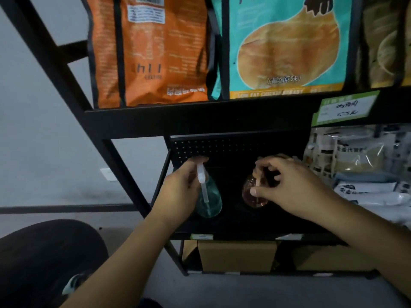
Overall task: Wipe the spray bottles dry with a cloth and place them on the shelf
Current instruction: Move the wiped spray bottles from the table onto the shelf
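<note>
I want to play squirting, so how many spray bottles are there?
2. A teal spray bottle is on the dark shelf, held by the left hand. A pinkish spray bottle stands beside it, under the right hand. More may be hidden.

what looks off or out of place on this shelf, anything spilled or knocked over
Nothing stands out. The teal spray bottle in the left hand and the pinkish spray bottle under the right hand both sit on the black shelf, with no spill visible. The dim light hides fine detail.
</note>
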Demonstrator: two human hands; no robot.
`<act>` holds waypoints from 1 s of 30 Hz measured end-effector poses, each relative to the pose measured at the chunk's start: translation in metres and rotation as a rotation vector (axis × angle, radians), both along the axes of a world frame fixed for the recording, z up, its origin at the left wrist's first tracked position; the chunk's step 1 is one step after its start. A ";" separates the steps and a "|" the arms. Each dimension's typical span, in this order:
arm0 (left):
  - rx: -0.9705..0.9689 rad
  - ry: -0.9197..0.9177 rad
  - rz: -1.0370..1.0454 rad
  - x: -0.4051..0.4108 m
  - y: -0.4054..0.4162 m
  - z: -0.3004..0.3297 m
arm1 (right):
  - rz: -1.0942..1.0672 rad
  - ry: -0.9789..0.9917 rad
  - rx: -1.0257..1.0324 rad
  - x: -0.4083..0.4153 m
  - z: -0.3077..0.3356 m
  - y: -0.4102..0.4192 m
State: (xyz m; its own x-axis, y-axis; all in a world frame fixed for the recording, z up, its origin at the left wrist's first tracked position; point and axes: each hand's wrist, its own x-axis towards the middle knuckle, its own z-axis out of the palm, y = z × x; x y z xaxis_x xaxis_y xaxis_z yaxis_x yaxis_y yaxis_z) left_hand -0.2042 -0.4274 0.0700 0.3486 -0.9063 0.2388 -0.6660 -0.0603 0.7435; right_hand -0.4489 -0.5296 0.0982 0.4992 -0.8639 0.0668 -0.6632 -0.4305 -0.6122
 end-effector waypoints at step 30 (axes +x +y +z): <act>0.139 -0.020 -0.067 -0.014 -0.076 -0.039 | 0.015 0.037 0.022 0.010 -0.019 -0.032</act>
State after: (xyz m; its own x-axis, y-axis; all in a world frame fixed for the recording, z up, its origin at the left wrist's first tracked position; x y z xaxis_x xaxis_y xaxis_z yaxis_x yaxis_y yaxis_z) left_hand -0.2181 -0.5033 0.0307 0.2826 -0.9523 0.1154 -0.6864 -0.1167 0.7178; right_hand -0.4391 -0.5617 0.0797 0.5136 -0.8576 0.0293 -0.6794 -0.4273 -0.5965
